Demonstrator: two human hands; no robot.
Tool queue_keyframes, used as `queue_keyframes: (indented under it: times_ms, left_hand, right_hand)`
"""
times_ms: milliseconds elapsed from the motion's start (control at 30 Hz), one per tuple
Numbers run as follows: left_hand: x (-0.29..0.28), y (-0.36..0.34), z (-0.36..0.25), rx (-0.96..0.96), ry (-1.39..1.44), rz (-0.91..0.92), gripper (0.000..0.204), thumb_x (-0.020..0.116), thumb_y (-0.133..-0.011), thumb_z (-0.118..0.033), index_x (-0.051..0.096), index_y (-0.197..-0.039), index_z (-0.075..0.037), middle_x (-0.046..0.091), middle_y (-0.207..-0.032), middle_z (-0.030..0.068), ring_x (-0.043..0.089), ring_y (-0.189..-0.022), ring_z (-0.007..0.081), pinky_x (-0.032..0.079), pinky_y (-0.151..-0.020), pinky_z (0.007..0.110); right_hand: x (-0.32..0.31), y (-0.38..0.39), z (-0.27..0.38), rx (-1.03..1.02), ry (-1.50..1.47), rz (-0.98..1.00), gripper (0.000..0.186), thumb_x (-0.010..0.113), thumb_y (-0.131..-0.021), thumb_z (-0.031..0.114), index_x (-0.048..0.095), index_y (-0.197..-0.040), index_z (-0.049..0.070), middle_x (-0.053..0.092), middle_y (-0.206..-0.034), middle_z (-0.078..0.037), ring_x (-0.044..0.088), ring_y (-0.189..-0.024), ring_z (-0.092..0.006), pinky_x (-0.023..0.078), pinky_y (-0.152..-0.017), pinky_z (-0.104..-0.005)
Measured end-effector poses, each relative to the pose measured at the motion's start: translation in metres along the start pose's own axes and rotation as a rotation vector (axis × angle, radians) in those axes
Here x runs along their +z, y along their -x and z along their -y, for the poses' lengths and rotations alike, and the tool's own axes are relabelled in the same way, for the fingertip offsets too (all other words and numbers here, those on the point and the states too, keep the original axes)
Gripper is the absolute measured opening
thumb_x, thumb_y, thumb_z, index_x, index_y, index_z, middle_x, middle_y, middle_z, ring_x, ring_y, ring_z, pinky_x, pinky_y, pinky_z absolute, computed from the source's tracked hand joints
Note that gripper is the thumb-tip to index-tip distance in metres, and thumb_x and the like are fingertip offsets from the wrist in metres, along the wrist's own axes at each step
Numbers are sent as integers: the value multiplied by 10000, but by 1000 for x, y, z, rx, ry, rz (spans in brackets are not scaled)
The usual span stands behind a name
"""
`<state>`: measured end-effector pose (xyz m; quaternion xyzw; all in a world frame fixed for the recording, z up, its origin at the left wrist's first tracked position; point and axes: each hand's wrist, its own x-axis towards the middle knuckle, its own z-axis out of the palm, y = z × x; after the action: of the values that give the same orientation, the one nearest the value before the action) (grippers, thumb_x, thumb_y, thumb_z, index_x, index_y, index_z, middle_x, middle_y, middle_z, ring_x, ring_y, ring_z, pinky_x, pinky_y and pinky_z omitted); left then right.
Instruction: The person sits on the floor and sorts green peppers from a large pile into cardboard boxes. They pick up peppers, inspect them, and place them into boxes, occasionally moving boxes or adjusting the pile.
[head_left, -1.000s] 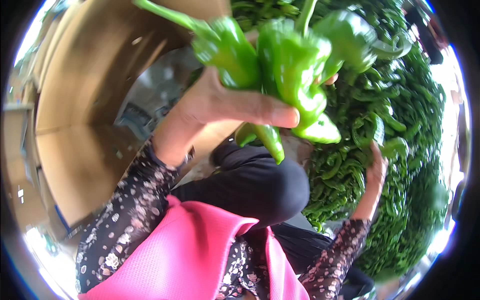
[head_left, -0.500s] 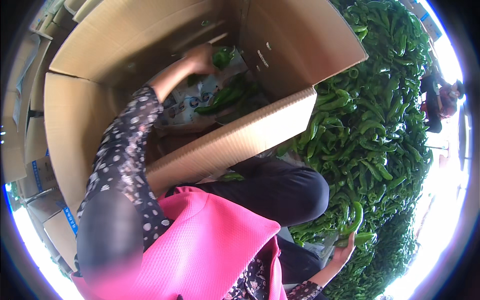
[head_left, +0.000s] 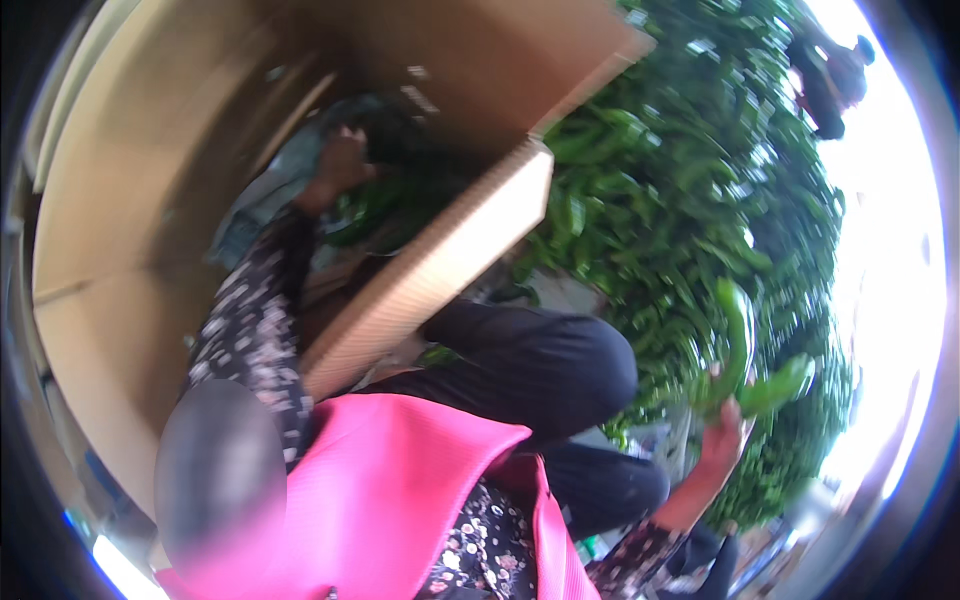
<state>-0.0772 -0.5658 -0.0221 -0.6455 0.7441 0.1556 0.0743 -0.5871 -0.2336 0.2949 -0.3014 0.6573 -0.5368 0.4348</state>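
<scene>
My left hand [head_left: 343, 162] reaches down inside a large open cardboard box [head_left: 118, 235], just above the green peppers [head_left: 385, 205] lying in it. Motion smears its fingers, and whether anything is between them cannot be made out. At the right, my right hand [head_left: 724, 434] is closed on long green peppers [head_left: 738, 335]. One of these points up and another [head_left: 782, 388] sticks out to the right. Pale lining [head_left: 262, 205] shows under my left wrist in the box.
A big heap of green peppers [head_left: 680, 200] spreads along the right of the box. One box flap [head_left: 440, 265] slants over my bent knee [head_left: 575, 365]. Another person [head_left: 828, 80] is at the far right, beyond the heap.
The view has turned, so the box appears further left. My left hand no longer shows a green pepper beside it. My right hand has risen, still with its peppers.
</scene>
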Motion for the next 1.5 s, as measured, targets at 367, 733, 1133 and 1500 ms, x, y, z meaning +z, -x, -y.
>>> queue_keyframes:
  times_ms: [367, 733, 1133, 1500]
  left_hand:
    - [-271, 211, -171, 1063, 400, -811, 707, 664, -740, -75, 463, -1409, -190, 464, -1397, 128, 455, -1274, 303, 360, -1063, 450]
    - [-159, 126, -33, 191, 1137, -486, 330, 659, -835, -145, 598, -1128, -6, 677, -877, 135, 628, -650, 158, 513, -612, 298]
    - [29, -17, 37, 154, 172, -420, 623, 651, -807, -139, 449, -1393, -74, 423, -1376, 289, 433, -1267, 425, 368, -1058, 475]
    - [-211, 171, -118, 426, 1939, 95, 379, 615, -929, -197, 547, -1229, 24, 648, -1090, 118, 638, -988, 171, 517, -858, 310]
  right_hand:
    - [182, -52, 69, 96, -148, 629, 555, 772, -751, 150, 529, -1223, -13, 649, -1069, -120, 654, -947, -212, 523, -832, -339]
    - [120, -29, 36, 85, -204, 316, 407, 600, -907, 231, 469, -1183, -39, 468, -795, -38, 513, -739, -152, 471, -623, -282]
    - [165, -44, 55, -17, 41, 155, 433, 631, -858, 206, 531, -1167, -81, 556, -743, -66, 560, -675, -165, 468, -582, -275]
    - [337, -48, 42, -652, 667, 606, 422, 735, -802, 161, 593, -1159, -12, 637, -1054, -151, 646, -879, -257, 513, -785, -333]
